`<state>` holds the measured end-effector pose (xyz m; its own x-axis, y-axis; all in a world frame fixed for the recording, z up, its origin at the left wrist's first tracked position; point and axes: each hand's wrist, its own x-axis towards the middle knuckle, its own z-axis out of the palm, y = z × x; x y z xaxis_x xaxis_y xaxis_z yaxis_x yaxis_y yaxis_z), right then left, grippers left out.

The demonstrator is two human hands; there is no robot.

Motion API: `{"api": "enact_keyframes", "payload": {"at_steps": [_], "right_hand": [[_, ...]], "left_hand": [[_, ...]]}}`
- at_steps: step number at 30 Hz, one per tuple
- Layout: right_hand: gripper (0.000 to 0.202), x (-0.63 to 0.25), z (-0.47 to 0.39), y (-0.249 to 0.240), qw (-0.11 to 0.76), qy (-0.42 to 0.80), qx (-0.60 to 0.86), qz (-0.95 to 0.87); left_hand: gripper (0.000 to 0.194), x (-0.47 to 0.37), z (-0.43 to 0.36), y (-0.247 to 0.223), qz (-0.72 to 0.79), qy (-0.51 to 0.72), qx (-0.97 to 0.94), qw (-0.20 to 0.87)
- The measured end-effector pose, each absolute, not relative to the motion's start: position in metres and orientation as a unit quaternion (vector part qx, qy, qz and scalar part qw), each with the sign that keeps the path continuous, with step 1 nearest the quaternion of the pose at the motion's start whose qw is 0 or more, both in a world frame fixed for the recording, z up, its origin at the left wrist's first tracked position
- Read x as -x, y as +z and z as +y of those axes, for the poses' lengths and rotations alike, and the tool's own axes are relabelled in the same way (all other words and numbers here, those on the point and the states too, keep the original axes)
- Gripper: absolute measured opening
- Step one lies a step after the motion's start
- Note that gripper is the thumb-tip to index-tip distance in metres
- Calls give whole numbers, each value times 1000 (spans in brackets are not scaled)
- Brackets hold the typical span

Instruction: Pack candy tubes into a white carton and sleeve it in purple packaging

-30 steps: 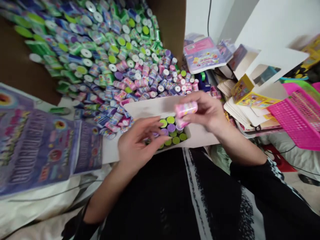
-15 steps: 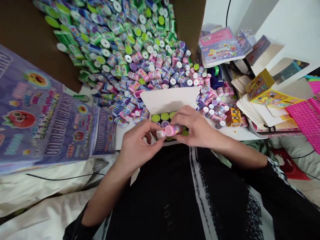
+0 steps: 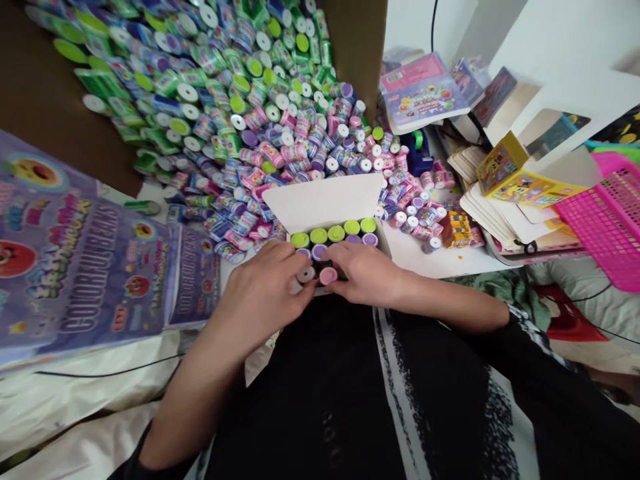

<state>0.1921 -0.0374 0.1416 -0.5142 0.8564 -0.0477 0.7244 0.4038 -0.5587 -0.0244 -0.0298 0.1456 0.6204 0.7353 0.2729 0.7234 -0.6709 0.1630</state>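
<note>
My left hand (image 3: 265,283) is closed on a small bottle with a white lid (image 3: 305,274) at the front left of an open white box (image 3: 327,202). Beside it, my right hand (image 3: 370,272) grips a bottle with a pink lid (image 3: 328,275), its fingers reaching into the box. Lids face up inside: a back row of lime-green lids (image 3: 336,233), then purple lids (image 3: 369,239) in front. My fingers hide part of the front of the box. The raised flap stands behind the bottles.
A large heap of small bottles (image 3: 300,150) spills from a brown carton (image 3: 357,53) behind the box. Purple printed packaging (image 3: 120,267) stands at left. To the right are a yellow box (image 3: 505,167), a pink basket (image 3: 600,213) and a purple carton (image 3: 425,93).
Both hands have lowered the two bottles from above the box into its front, turning the pink-lidded one upright. More green and purple lids now show. The view has shifted slightly right.
</note>
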Motion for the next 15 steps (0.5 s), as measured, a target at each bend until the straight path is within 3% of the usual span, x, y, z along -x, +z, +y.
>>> {"api": "enact_keyframes", "payload": {"at_steps": [5, 11, 15], "right_hand": [[8, -195, -40, 139, 117, 256, 469, -837], [9, -193, -42, 146, 94, 228, 484, -839], [13, -192, -39, 149, 75, 248, 497, -828]], "left_hand": [[16, 19, -28, 140, 429, 180, -885, 9], [21, 20, -19, 131, 419, 145, -896, -29], [27, 25, -4, 134, 395, 88, -914, 5]]}}
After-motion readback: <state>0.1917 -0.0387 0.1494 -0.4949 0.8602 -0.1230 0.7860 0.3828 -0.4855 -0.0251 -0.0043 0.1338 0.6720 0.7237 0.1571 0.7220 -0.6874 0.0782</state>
